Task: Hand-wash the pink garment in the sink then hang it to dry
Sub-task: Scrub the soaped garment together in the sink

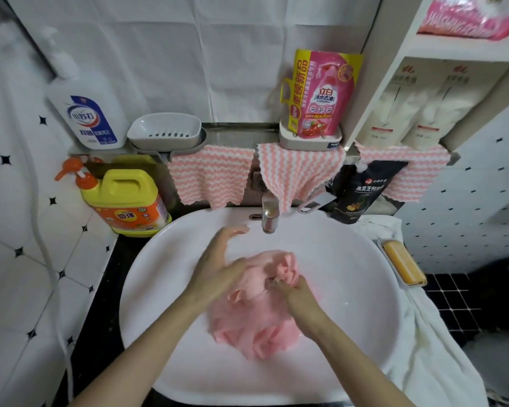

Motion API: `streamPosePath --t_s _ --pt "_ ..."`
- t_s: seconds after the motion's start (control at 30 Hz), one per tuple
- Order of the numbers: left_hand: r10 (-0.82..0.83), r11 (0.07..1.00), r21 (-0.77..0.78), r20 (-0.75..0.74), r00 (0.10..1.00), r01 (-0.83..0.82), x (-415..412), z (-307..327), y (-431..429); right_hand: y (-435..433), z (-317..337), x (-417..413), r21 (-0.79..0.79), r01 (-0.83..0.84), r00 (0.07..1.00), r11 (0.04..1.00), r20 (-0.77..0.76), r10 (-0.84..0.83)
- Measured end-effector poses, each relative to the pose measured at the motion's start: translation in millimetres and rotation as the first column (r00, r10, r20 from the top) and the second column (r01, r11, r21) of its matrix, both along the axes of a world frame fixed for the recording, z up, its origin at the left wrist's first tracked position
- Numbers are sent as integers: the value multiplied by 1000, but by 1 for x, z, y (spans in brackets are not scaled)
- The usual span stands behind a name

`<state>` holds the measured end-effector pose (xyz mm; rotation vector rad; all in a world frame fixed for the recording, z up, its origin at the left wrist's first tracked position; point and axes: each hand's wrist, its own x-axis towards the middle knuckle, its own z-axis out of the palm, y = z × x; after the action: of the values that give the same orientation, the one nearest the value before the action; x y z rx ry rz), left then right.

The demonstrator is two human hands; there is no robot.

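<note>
Down in the sink (362,277), clamps right hand (299,293) fingers round a bunched garment (247,330) fold to anchor it, holds left hand (218,259) alongside, fingers straight and loose, likely poised to rub.

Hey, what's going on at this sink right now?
A person is hand-washing a pink garment in the white sink. The right hand grips a bunched fold of it, while the left hand lies open over the fabric, fingers toward the faucet. The garment is not hung up yet.
</note>
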<state>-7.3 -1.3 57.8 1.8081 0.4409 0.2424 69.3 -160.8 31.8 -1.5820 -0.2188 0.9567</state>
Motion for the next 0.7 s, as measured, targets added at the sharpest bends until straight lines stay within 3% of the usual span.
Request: streamPosePath --t_s 0.03,0.07,0.13,0.3,0.4,0.5,0.6,0.7 --pt "-125 974 184 -56 991 133 1 -6 7 -2 2 2 58 8 998 998 -64 -5" --pt "-227 932 244 -180 957 267 3 -11 11 -4 3 6 101 8 992 995 -126 5" --pt "-273 917 189 -346 898 352 5 -21 13 -6 12 13 161 4 981 987 -191 27" --pt "-314 939 65 -250 916 339 4 -10 17 -16 25 35 236 134 963 962 -260 -70" --pt "-195 971 123 -87 977 204 5 4 18 -14 41 47 263 194 956 945 -266 -122" --pt "-19 1000 -22 56 998 21 14 23 20 -10 54 61 271 155 975 950 -195 -103" --pt "81 971 -227 43 996 -69 24 29 21 -9 53 75 214 76 997 974 -17 -74" --pt "126 880 -449 -89 988 -153 26 23 25 -12 41 85 239 41 999 970 22 -48"
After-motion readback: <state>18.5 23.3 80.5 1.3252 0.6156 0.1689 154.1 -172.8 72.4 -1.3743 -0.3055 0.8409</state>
